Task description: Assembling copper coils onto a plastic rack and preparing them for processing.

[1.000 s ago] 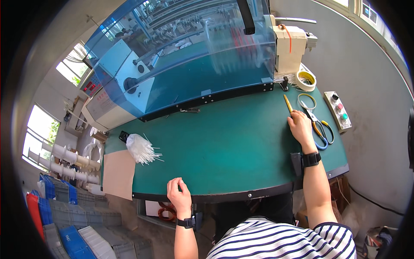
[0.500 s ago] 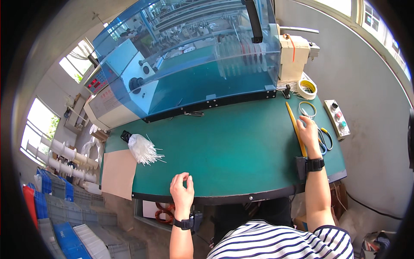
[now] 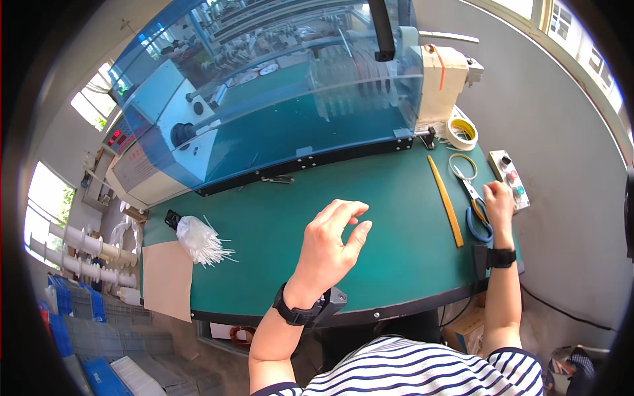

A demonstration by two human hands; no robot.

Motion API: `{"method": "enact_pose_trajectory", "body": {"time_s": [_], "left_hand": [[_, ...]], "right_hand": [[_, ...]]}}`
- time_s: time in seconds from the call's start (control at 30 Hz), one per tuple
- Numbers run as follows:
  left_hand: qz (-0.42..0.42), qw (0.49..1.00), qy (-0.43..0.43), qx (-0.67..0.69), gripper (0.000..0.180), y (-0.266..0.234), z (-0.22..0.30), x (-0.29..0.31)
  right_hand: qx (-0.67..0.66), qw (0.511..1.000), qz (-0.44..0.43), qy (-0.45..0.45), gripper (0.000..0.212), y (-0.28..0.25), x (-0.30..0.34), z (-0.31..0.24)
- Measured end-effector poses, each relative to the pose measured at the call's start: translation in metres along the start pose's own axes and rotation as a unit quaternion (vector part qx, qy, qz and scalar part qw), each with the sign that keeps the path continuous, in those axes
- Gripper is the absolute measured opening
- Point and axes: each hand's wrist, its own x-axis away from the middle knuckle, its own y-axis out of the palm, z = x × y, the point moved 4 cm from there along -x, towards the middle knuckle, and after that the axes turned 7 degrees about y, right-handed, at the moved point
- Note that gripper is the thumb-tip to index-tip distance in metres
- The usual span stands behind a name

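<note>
Over the middle of the green tabletop (image 3: 277, 264), my left hand (image 3: 327, 244) is raised with curved fingers, its thumb apart from them and nothing in between. My right hand (image 3: 500, 203) is curled at the right side of the table, just right of a pair of scissors (image 3: 478, 228) with blue-and-orange handles. Its fingers point away from me, so anything inside them is hidden. A thin ring (image 3: 474, 162) lies at the blade end of the scissors. Left of them rests a long yellow strip (image 3: 446, 201).
A machine under a blue transparent cover (image 3: 264, 145) spans the back. Tape rolls (image 3: 462, 134) and a button box (image 3: 510, 178) sit at the right. On the left are a bag of white sticks (image 3: 198, 241) and brown cardboard (image 3: 167, 280); a small metal tool (image 3: 277, 179) lies by the machine.
My left hand has risen from the front edge and moved right over the table. My right hand has curled and moved to the right of the scissors. The view has shifted slightly.
</note>
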Motion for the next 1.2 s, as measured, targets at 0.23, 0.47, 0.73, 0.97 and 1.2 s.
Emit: {"method": "enact_pose_trajectory", "body": {"time_s": [0.23, 0.47, 0.73, 0.97, 1.2], "left_hand": [[0.021, 0.982, -0.143, 0.118, 0.014, 0.028, -0.086, 0.027], [0.114, 0.91, -0.275, 0.287, 0.019, 0.021, -0.158, 0.053], [0.126, 0.925, -0.264, 0.242, 0.016, 0.022, -0.163, 0.051], [0.124, 0.935, -0.264, 0.203, 0.015, 0.024, -0.164, 0.051], [0.103, 0.944, -0.261, 0.175, 0.018, 0.029, -0.161, 0.053]], "right_hand": [[0.116, 0.984, -0.097, -0.089, 0.026, 0.044, 0.026, -0.072], [0.082, 0.982, -0.123, -0.121, 0.02, 0.068, 0.038, -0.064], [0.211, 0.951, -0.163, -0.16, 0.053, 0.06, 0.046, -0.099], [-0.598, 0.707, -0.354, 0.134, 0.038, 0.046, 0.044, -0.096], [-0.743, 0.529, -0.362, 0.192, 0.029, 0.07, 0.076, -0.126]]}}
